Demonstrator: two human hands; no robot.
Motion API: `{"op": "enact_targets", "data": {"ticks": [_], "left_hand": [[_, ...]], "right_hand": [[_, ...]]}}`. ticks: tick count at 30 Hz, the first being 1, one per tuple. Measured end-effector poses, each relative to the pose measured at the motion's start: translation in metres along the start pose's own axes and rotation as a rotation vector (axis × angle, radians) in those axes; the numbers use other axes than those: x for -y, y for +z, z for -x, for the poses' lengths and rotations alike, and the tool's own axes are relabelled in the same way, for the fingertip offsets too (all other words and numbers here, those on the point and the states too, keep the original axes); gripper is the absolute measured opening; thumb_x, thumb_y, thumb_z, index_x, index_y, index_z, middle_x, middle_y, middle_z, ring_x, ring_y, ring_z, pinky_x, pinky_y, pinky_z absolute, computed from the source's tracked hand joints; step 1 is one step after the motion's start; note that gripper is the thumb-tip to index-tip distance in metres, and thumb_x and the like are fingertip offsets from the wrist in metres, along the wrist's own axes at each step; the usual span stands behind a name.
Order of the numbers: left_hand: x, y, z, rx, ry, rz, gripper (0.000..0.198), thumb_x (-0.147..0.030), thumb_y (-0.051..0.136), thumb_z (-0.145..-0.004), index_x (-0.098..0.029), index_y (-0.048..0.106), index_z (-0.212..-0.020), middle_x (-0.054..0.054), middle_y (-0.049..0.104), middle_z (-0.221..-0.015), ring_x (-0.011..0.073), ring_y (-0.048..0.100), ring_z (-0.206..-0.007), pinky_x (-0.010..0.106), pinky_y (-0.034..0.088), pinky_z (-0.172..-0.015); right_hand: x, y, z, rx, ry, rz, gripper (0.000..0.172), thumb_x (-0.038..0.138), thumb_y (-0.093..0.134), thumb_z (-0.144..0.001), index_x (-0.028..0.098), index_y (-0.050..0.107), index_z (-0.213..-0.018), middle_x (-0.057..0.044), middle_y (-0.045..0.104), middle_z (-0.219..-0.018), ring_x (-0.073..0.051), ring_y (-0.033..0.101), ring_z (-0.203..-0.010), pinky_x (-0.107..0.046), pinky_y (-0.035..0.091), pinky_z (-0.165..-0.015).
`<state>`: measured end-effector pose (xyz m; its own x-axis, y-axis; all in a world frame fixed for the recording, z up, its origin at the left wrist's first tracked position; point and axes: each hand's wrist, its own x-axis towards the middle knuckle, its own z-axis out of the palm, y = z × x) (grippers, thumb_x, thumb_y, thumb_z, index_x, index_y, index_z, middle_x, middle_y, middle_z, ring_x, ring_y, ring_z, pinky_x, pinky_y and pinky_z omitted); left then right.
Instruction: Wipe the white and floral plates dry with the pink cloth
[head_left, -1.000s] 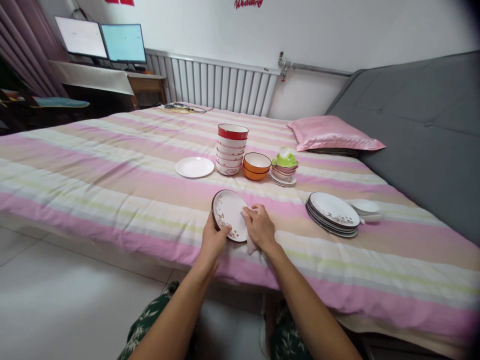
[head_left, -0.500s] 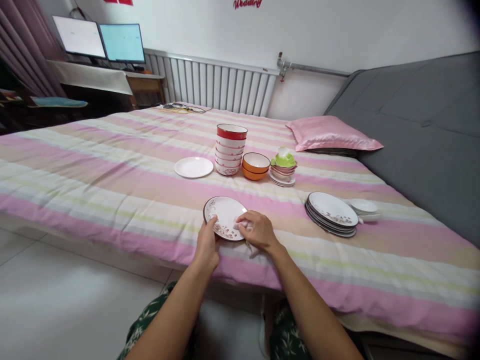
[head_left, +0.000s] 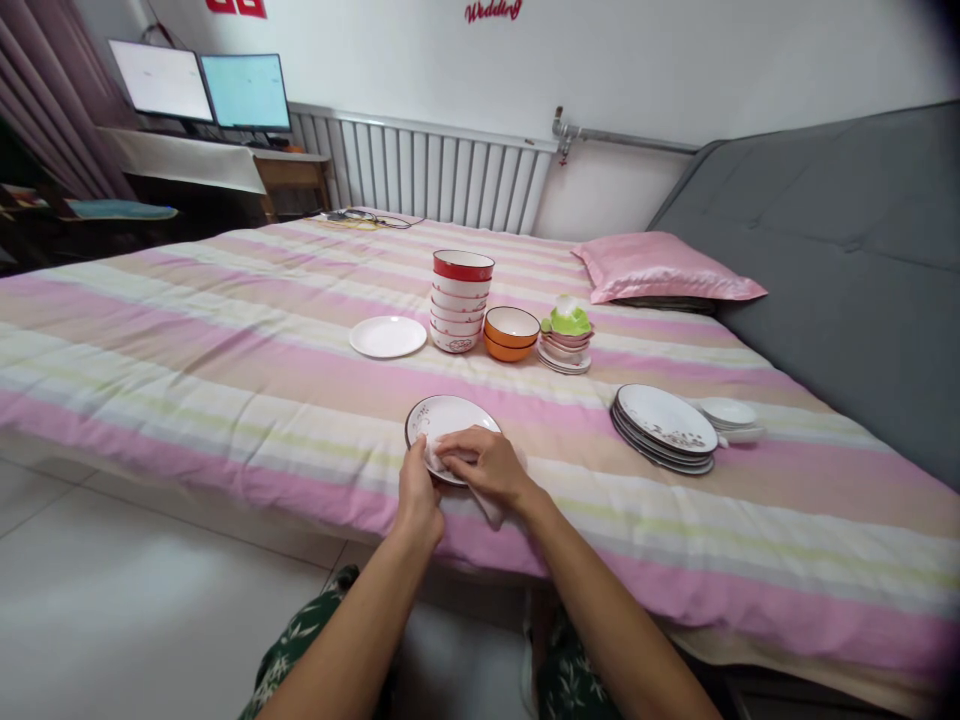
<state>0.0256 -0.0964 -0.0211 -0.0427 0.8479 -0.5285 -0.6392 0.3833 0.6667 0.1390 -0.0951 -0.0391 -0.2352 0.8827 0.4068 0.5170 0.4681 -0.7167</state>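
A white plate (head_left: pixel 454 411) with a dark rim and a brown floral print is held over the front edge of the bed. My left hand (head_left: pixel 418 495) grips its near left rim, thumb on top. Pressed on the plate's face is a pale cloth (head_left: pixel 489 508), bunched under the closed fingers of my right hand (head_left: pixel 487 465); one end of it hangs past the near rim. To the right lies a stack of similar dark-rimmed plates (head_left: pixel 664 420). The near part of the plate is hidden by my hands.
On the striped bedspread (head_left: pixel 247 390) stand a plain white plate (head_left: pixel 388 337), a tall bowl stack (head_left: pixel 457 305), two orange bowls (head_left: pixel 511 335), small dishes with a green one (head_left: pixel 568 335), and white small dishes (head_left: pixel 729 415). A pink pillow (head_left: pixel 667 268) lies farther back.
My right hand has slid the cloth leftward across the plate, close to my left thumb. My left hand keeps its hold on the rim, almost in place.
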Motion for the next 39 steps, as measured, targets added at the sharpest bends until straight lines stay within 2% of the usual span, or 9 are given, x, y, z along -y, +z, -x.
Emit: {"op": "enact_targets", "data": {"ticks": [4,10,14,18,28,33,39], "left_hand": [[0.000,-0.001,-0.001,-0.022,-0.025,-0.003,0.026,-0.026,0.046,-0.088,-0.010,0.065,-0.096,0.004,0.068,-0.072,0.0126,0.063,-0.056,0.020,0.049,-0.050],[0.000,0.000,-0.002,-0.027,-0.031,0.013,0.027,-0.026,0.046,-0.088,-0.012,0.065,-0.102,0.005,0.070,-0.080,0.0135,0.065,-0.063,0.022,0.052,-0.056],[0.001,0.000,-0.004,-0.027,-0.024,0.023,0.028,-0.025,0.047,-0.087,-0.012,0.064,-0.105,0.007,0.071,-0.087,0.0152,0.067,-0.069,0.023,0.053,-0.060],[0.002,-0.001,-0.004,-0.036,-0.012,0.022,0.028,-0.024,0.047,-0.087,-0.012,0.063,-0.108,0.008,0.071,-0.091,0.0160,0.068,-0.072,0.024,0.054,-0.061],[0.000,0.001,-0.003,-0.034,-0.024,0.021,0.031,-0.024,0.047,-0.087,-0.011,0.062,-0.110,0.011,0.072,-0.097,0.0193,0.069,-0.083,0.028,0.056,-0.070],[-0.001,0.001,-0.002,-0.055,-0.035,0.001,0.030,-0.025,0.048,-0.087,-0.012,0.062,-0.109,0.010,0.072,-0.096,0.0188,0.069,-0.081,0.027,0.056,-0.068],[-0.001,0.001,0.000,-0.057,-0.016,-0.007,0.028,-0.025,0.048,-0.087,-0.012,0.062,-0.109,0.009,0.071,-0.100,0.0172,0.068,-0.081,0.024,0.055,-0.064]], "right_hand": [[0.001,0.006,-0.011,-0.008,0.067,0.087,0.019,0.026,0.058,-0.082,0.029,0.071,-0.096,0.002,0.072,-0.100,-0.015,0.062,-0.097,-0.026,0.044,-0.089],[-0.003,0.010,-0.025,-0.023,0.138,0.259,0.019,0.032,0.055,-0.085,0.031,0.070,-0.097,0.004,0.072,-0.100,-0.015,0.062,-0.096,-0.025,0.044,-0.084],[-0.009,0.013,-0.031,-0.048,0.177,0.299,0.020,0.032,0.053,-0.086,0.030,0.070,-0.098,0.003,0.071,-0.102,-0.016,0.061,-0.098,-0.026,0.043,-0.086],[-0.013,0.014,-0.034,-0.075,0.224,0.342,0.022,0.030,0.051,-0.087,0.029,0.069,-0.099,0.003,0.071,-0.104,-0.016,0.060,-0.099,-0.027,0.041,-0.089],[-0.014,0.009,-0.030,-0.135,0.412,0.482,0.023,0.025,0.046,-0.088,0.026,0.068,-0.093,-0.003,0.070,-0.099,-0.020,0.057,-0.096,-0.029,0.042,-0.081],[-0.011,0.003,-0.025,-0.108,0.483,0.520,0.022,0.024,0.047,-0.086,0.026,0.068,-0.092,-0.005,0.070,-0.096,-0.021,0.058,-0.092,-0.029,0.042,-0.075],[-0.001,-0.013,-0.022,-0.011,0.569,0.515,0.020,0.020,0.052,-0.079,0.025,0.071,-0.084,-0.006,0.072,-0.091,-0.021,0.063,-0.083,-0.029,0.042,-0.069]]}}
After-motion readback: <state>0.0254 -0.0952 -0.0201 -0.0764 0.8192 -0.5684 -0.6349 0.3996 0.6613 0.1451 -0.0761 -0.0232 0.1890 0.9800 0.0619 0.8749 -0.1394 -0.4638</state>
